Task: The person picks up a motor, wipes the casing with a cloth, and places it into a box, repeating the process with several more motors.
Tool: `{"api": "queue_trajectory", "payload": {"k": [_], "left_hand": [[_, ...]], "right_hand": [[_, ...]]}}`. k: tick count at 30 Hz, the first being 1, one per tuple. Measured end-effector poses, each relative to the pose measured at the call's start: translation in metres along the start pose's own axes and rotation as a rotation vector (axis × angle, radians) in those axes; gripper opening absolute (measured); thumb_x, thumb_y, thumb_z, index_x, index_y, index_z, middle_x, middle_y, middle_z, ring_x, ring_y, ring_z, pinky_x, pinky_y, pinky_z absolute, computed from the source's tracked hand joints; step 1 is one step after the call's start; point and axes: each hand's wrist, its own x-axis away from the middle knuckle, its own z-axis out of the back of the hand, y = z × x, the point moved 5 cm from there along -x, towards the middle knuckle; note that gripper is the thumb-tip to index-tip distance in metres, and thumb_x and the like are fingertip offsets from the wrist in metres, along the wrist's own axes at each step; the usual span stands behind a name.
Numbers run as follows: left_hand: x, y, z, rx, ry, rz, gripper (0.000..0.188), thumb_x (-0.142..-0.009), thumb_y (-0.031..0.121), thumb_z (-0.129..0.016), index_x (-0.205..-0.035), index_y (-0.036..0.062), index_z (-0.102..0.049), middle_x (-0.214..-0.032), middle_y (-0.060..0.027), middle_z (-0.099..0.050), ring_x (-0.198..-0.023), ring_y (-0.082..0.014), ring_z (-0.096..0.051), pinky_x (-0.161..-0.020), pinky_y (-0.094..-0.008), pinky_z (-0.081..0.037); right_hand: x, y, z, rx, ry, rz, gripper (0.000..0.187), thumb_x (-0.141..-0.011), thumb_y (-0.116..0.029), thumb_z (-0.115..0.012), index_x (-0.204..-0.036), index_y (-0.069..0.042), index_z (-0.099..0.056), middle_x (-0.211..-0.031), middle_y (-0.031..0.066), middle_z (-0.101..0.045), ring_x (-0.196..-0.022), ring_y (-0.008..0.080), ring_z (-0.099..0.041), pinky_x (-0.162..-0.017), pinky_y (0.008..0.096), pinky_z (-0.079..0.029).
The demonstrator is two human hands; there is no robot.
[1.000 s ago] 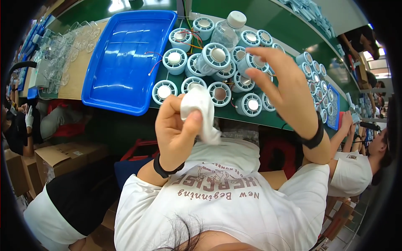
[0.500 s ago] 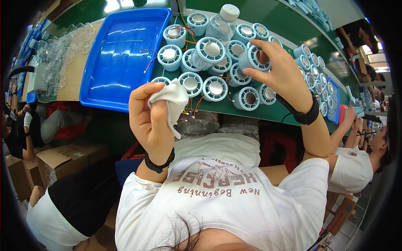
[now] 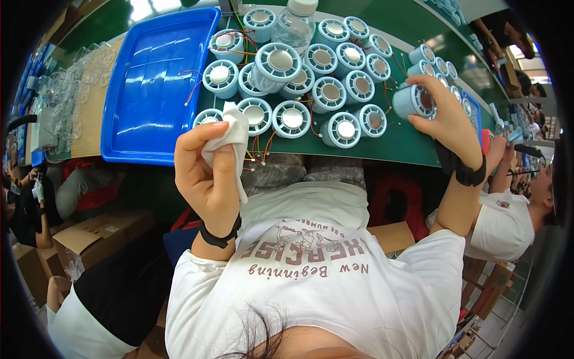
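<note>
Pinched between the thumb and fingers of my left hand (image 3: 206, 170) is a white cloth (image 3: 230, 137), held just in front of the table's near edge. My right hand (image 3: 448, 116) grips a light-blue cylindrical part (image 3: 412, 102) by its side, to the right of the main cluster; its spoked ring end with a dark coppery disc faces right. Several similar parts stand close together on the green table (image 3: 394, 140), their discs silver or coppery. One of them, a raised part (image 3: 278, 63), sits higher than those around it. Thin coloured wires (image 3: 260, 146) trail from some.
A blue tray (image 3: 158, 90) lies left of the cluster. Behind the parts stands a clear bottle (image 3: 294, 30) with a white cap. Clear plastic pieces (image 3: 72, 90) are heaped at far left. More light-blue parts (image 3: 426, 54) stand at the right, where another person (image 3: 502, 221) sits.
My right hand has carried the light-blue part rightward, away from the cluster. My left hand still pinches the cloth, and the view has shifted slightly.
</note>
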Motion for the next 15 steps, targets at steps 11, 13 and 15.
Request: {"api": "queue_trajectory", "payload": {"k": [11,13,15], "left_hand": [[0.0,-0.001,-0.006,-0.007,-0.036,-0.014,0.019,-0.09,-0.001,-0.052,-0.107,0.0001,-0.059,-0.102,-0.0064,-0.059,-0.087,-0.0091,-0.055,-0.078,-0.0201,-0.043],[-0.001,-0.003,-0.007,0.0,-0.018,-0.011,0.018,-0.089,-0.002,-0.052,-0.106,0.0001,-0.059,-0.101,-0.0064,-0.059,-0.088,-0.0093,-0.054,-0.079,-0.0204,-0.042],[-0.001,-0.005,-0.009,0.017,-0.019,-0.009,0.018,-0.089,-0.002,-0.052,-0.105,0.0001,-0.059,-0.101,-0.0064,-0.059,-0.088,-0.0094,-0.054,-0.08,-0.0206,-0.042]], "right_hand": [[-0.016,0.014,-0.055,-0.193,0.196,0.231,0.077,-0.069,-0.001,-0.073,-0.139,-0.008,-0.041,-0.124,0.0132,-0.053,-0.114,0.027,-0.053,-0.096,0.0332,-0.043],[-0.015,0.015,-0.053,-0.173,0.21,0.247,0.079,-0.069,-0.001,-0.073,-0.14,-0.008,-0.04,-0.125,0.0137,-0.052,-0.115,0.0276,-0.053,-0.097,0.0334,-0.043],[-0.017,0.017,-0.056,-0.227,0.185,0.22,0.081,-0.069,-0.002,-0.074,-0.142,-0.009,-0.039,-0.127,0.0141,-0.052,-0.115,0.029,-0.052,-0.097,0.0346,-0.042]]}}
